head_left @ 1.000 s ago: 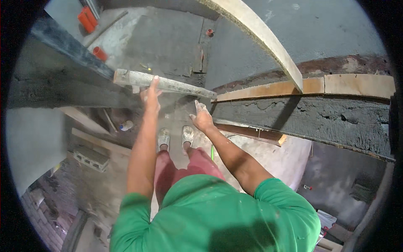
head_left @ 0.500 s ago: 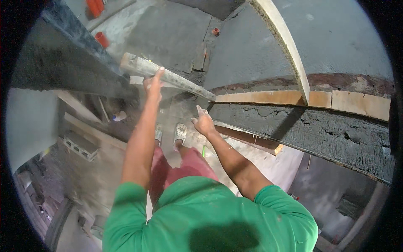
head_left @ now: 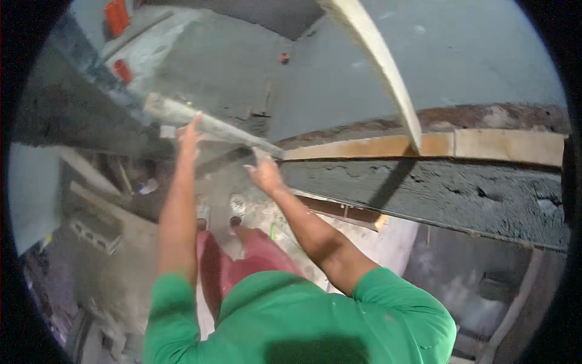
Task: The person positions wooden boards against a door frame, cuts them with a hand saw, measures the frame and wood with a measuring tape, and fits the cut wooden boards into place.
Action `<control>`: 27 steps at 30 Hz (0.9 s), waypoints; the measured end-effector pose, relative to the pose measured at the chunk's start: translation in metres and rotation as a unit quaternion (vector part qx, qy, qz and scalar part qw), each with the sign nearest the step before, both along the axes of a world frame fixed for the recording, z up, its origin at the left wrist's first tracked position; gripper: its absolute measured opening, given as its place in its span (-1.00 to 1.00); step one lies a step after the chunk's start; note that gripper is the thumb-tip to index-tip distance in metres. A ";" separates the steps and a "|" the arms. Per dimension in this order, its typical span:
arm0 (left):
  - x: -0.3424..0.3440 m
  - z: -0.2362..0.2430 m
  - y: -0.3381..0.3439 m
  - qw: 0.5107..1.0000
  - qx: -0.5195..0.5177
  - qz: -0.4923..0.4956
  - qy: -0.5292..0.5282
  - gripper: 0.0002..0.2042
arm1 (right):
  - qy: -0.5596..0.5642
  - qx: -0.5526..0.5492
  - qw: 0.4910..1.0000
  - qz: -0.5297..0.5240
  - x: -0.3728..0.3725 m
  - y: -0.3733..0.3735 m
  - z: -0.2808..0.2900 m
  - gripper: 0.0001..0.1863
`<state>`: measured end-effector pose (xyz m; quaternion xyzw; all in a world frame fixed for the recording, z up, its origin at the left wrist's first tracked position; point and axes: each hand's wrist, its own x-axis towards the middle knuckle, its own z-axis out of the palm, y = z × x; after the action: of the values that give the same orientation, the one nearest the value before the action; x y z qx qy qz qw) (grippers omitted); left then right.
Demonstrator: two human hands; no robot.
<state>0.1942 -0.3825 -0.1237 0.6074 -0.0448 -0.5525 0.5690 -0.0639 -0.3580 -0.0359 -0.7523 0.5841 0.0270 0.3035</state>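
Observation:
A long, pale, cement-stained wooden board (head_left: pixel 227 128) slants across in front of me, its far right end meeting the corner of a ledge. My left hand (head_left: pixel 189 142) is closed around the board's lower side near its left end, though motion smears the fingers. Close to the board's right end is my right hand (head_left: pixel 265 173), fingers apart and raised. Its fingertips overlap the board's lower edge, and I cannot tell whether they touch it. Tan wooden strips (head_left: pixel 370 145) run along the ledge's top, above rough grey wet-looking mortar (head_left: pixel 339 182).
A pale upright plank (head_left: pixel 388 67) leans on the strips at right. Orange pipe pieces (head_left: pixel 123 71) stand at upper left. A hollow concrete block (head_left: pixel 96 233) lies at lower left, near a long floor board (head_left: pixel 112 206). Below the ledge is a brown beam (head_left: pixel 339 210).
My right hand has moved up and left, closer to the board's right end. My left hand stays on the board. The whole view has shifted, with things appearing further left.

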 end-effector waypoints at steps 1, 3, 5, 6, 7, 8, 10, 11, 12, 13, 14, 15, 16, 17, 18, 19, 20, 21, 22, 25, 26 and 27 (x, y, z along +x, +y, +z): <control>0.005 -0.004 0.003 0.998 -0.056 0.020 0.009 -0.25 | -0.023 0.000 1.000 0.006 0.004 -0.005 0.002 -0.24; 0.003 0.001 0.004 0.998 -0.004 0.055 -0.015 -0.25 | -0.019 -0.002 1.000 0.004 0.001 -0.010 0.000 -0.25; 0.000 0.006 -0.002 0.998 0.028 0.044 -0.021 -0.23 | -0.004 -0.012 1.000 0.010 0.004 -0.013 0.002 -0.27; 0.003 0.009 -0.002 0.999 -0.011 0.038 -0.021 -0.23 | 0.000 -0.028 0.999 0.016 0.006 -0.013 0.002 -0.27; -0.010 0.024 -0.005 0.997 0.033 0.058 -0.042 -0.26 | 0.013 -0.045 0.999 0.012 -0.002 -0.015 -0.003 -0.28; 0.009 0.016 -0.006 0.997 -0.004 0.065 -0.035 -0.30 | 0.010 -0.076 0.996 0.037 0.008 -0.015 -0.003 -0.27; 0.008 0.030 -0.009 0.999 -0.003 0.050 -0.015 -0.34 | 0.035 -0.114 0.992 0.049 0.007 -0.017 -0.003 -0.25; 0.017 0.028 -0.005 0.998 0.003 0.061 -0.025 -0.34 | 0.044 -0.122 0.990 0.052 0.018 -0.015 0.009 -0.24; 0.024 0.025 -0.005 0.998 -0.005 0.056 -0.017 -0.35 | 0.043 -0.102 0.993 0.050 0.025 -0.016 0.019 -0.23; 0.031 0.021 -0.003 0.999 -0.012 0.050 -0.010 -0.35 | 0.035 -0.100 0.993 0.059 0.032 -0.015 0.022 -0.23; 0.033 0.020 -0.005 0.999 -0.010 0.043 0.010 -0.36 | 0.046 -0.102 0.992 0.064 0.034 -0.017 0.025 -0.22; 0.034 0.019 -0.007 0.999 -0.011 0.048 0.007 -0.36 | 0.056 -0.103 0.991 0.069 0.035 -0.020 0.026 -0.21; 0.035 0.018 -0.009 0.999 -0.001 0.043 0.002 -0.36 | 0.069 -0.093 0.991 0.073 0.037 -0.022 0.023 -0.19; 0.031 0.019 -0.012 0.999 0.007 0.035 0.000 -0.36 | 0.069 -0.094 0.990 0.075 0.038 -0.024 0.022 -0.19; 0.027 0.023 -0.015 0.999 0.012 0.031 -0.005 -0.35 | 0.079 -0.080 0.991 0.072 0.039 -0.025 0.020 -0.18; 0.029 0.021 -0.020 0.999 0.011 0.032 -0.005 -0.35 | 0.089 -0.065 0.992 0.068 0.039 -0.027 0.019 -0.17; 0.033 0.017 -0.022 1.000 0.015 0.019 -0.004 -0.34 | 0.087 -0.064 0.992 0.071 0.042 -0.026 0.018 -0.17; 0.036 0.012 -0.023 1.000 0.018 0.006 -0.004 -0.33 | 0.087 -0.065 0.992 0.071 0.046 -0.024 0.016 -0.15; 0.039 0.008 -0.024 1.000 0.019 0.009 -0.005 -0.33 | 0.087 -0.066 0.992 0.069 0.049 -0.023 0.015 -0.13; 0.038 0.006 -0.028 0.999 0.024 -0.030 0.003 -0.31 | 0.123 -0.044 0.989 0.073 0.040 -0.019 0.015 -0.10; 0.039 0.003 -0.026 0.999 0.026 -0.033 0.005 -0.31 | 0.120 -0.043 0.989 0.074 0.039 -0.016 0.023 -0.10; 0.039 -0.001 -0.024 0.999 0.027 -0.036 0.011 -0.31 | 0.135 0.005 0.989 0.065 0.040 -0.016 0.035 -0.10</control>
<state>0.2330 -0.4066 -0.1252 0.6141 -0.0455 -0.5807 0.5324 -0.0239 -0.3735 -0.0010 -0.7764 0.5696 0.1513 0.2235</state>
